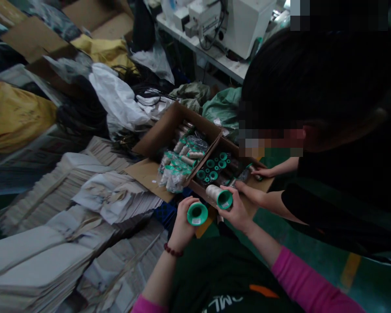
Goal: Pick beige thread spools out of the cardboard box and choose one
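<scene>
Left carton [154,135] and right carton [230,146], open side by side.
Bagged spools [174,174] crowd the left; green-ended spools [222,164] fill part of the right, a co-worker's hands [259,172] at its far end. Tied stacks [45,261] press in leftward. Left hand [183,215] grips a green-based cone [197,214], right hand [237,214] a pale-thread cone [215,193], both by the right carton's near edge.

Here's a white sack [117,98], slumped and crumpled! Left of it bulges a yellow sack [18,117]; nearer than it, tied bundles of pale sheets [45,261]; right of it, green cloth [224,104]; beyond, rightward, a white machine [246,28] on its tabletop [209,52]!
</scene>
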